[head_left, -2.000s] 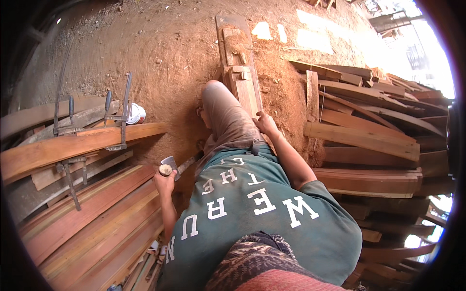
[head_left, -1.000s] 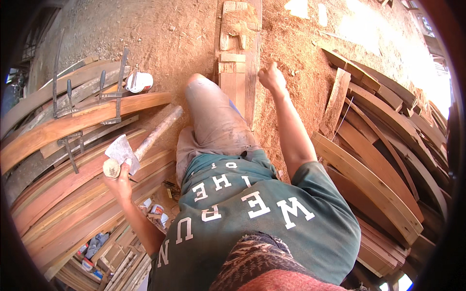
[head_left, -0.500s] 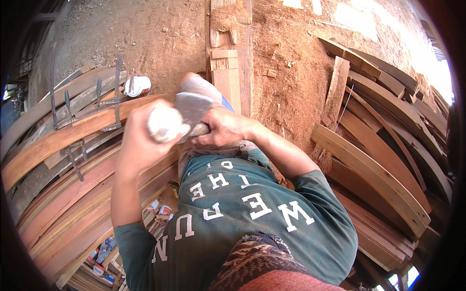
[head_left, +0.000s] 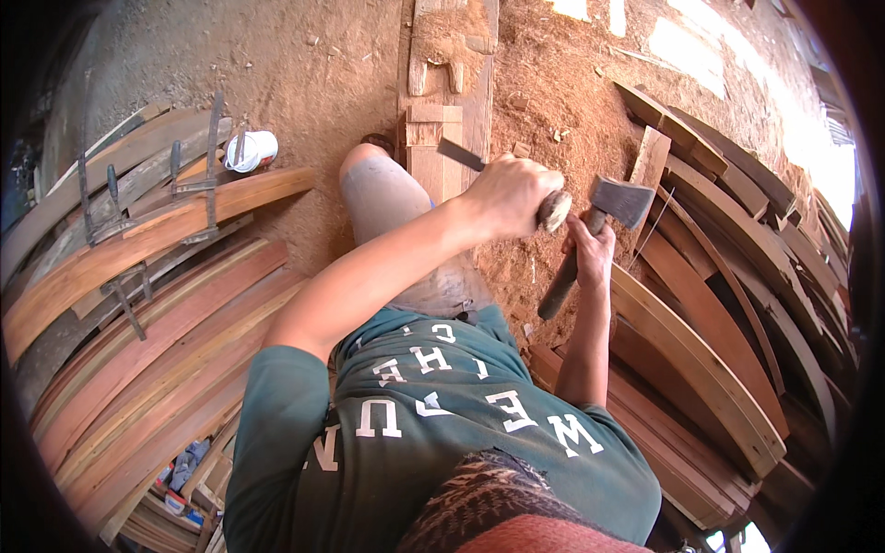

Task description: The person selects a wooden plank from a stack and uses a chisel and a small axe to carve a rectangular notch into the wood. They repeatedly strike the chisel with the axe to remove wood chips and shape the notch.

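Observation:
My left hand (head_left: 513,194) is closed around the handle of a chisel (head_left: 461,154), whose flat blade points up and left over a wooden beam (head_left: 437,170). The handle's pale, battered butt sticks out on the right side of the fist. Just right of it, my right hand (head_left: 593,249) grips a hatchet (head_left: 624,201) by its shaft, close under the steel head. The lower end of the shaft hangs toward my shirt. The beam has cut shoulders near its end and lies on a longer plank (head_left: 477,101). Whether the chisel touches the wood I cannot tell.
Curved timbers (head_left: 710,350) are stacked at my right. At my left lie more planks (head_left: 166,359), with bar clamps (head_left: 211,166) on a curved piece. A white bucket (head_left: 252,152) stands beside them. Sawdust and chips (head_left: 562,101) cover the ground.
Both hands have moved to the right. The left has swung across with the chisel, whose blade now shows. The hatchet has been carried from over my knee to the right side.

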The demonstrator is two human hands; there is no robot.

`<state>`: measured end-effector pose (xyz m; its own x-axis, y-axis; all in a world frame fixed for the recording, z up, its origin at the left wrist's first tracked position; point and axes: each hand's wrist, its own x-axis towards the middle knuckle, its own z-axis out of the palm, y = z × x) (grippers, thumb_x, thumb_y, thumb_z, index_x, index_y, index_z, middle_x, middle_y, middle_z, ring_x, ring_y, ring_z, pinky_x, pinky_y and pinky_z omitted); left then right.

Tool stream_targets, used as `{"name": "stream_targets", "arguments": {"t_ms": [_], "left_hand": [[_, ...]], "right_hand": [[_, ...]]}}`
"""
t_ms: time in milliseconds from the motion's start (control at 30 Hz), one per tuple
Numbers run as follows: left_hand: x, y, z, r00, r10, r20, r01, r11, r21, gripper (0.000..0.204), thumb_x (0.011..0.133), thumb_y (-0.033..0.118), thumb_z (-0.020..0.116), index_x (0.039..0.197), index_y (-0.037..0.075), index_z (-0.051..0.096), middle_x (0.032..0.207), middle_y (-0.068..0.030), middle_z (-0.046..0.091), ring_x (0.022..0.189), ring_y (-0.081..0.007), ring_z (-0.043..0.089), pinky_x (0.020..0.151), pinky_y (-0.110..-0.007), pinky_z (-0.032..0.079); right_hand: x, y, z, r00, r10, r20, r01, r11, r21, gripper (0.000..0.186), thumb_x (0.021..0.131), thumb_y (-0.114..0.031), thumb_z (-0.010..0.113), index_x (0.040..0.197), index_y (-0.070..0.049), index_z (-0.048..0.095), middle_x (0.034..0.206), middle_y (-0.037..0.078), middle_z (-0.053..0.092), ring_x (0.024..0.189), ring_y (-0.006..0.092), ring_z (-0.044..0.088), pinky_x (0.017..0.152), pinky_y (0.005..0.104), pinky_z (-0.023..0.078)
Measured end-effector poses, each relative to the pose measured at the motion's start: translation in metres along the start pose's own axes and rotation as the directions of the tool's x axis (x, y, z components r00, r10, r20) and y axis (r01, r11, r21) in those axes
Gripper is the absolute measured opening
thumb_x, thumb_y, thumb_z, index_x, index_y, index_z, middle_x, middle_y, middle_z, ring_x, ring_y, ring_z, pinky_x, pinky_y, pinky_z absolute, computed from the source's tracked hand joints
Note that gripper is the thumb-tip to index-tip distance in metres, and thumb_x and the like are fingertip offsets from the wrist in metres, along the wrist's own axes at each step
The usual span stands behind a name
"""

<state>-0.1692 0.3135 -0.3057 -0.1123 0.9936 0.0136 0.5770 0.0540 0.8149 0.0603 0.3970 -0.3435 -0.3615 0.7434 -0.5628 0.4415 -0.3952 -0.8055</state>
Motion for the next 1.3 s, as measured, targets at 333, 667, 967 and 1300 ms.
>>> {"name": "stream_targets", "arguments": {"t_ms": [333, 667, 967, 1300], "left_hand": [[0.062, -0.049, 0.022, 0.98, -0.166, 0.106, 0.168, 0.986, -0.015, 0.016, 0.076, 0.011, 0.077, 0.083, 0.009, 0.063, 0.081, -0.0141, 0.073, 0.081, -0.0308, 0.076, 0.075, -0.046, 0.061], [0.072, -0.065, 0.035, 0.977, -0.215, -0.012, 0.213, 0.973, -0.092, 0.013, 0.082, 0.01, 0.076, 0.085, 0.008, 0.063, 0.079, -0.0116, 0.072, 0.073, -0.026, 0.074, 0.069, -0.044, 0.059], [0.086, -0.075, 0.045, 0.948, -0.317, 0.029, 0.318, 0.94, -0.123, 0.012, 0.086, 0.013, 0.076, 0.088, 0.009, 0.064, 0.08, -0.0106, 0.072, 0.071, -0.0218, 0.072, 0.071, -0.041, 0.06], [0.083, -0.084, 0.057, 0.95, -0.306, -0.062, 0.304, 0.952, -0.036, 0.011, 0.089, 0.013, 0.073, 0.09, 0.01, 0.062, 0.082, -0.0092, 0.071, 0.074, -0.0219, 0.072, 0.072, -0.042, 0.059]], "right_hand": [[0.023, 0.028, -0.003, 0.99, 0.122, -0.067, -0.109, 0.981, 0.162, 0.026, 0.093, -0.022, 0.08, 0.094, -0.006, 0.059, 0.066, 0.001, 0.056, 0.053, 0.012, 0.054, 0.051, 0.0281, 0.046], [0.034, 0.008, -0.002, 0.989, 0.119, -0.086, -0.104, 0.981, 0.162, 0.018, 0.095, -0.012, 0.073, 0.098, -0.005, 0.056, 0.069, 0.001, 0.054, 0.056, 0.0115, 0.051, 0.054, 0.0287, 0.047], [0.04, -0.091, -0.025, 0.832, -0.296, -0.47, 0.389, 0.915, 0.111, 0.016, 0.099, -0.015, 0.07, 0.104, -0.005, 0.058, 0.073, 0.004, 0.061, 0.06, 0.0141, 0.061, 0.057, 0.0305, 0.055], [0.05, -0.069, 0.011, 0.984, 0.004, -0.178, -0.076, 0.913, -0.401, 0.042, 0.095, -0.011, 0.066, 0.133, 0.002, 0.056, 0.092, 0.013, 0.069, 0.061, 0.0142, 0.063, 0.048, 0.0306, 0.051]]}}
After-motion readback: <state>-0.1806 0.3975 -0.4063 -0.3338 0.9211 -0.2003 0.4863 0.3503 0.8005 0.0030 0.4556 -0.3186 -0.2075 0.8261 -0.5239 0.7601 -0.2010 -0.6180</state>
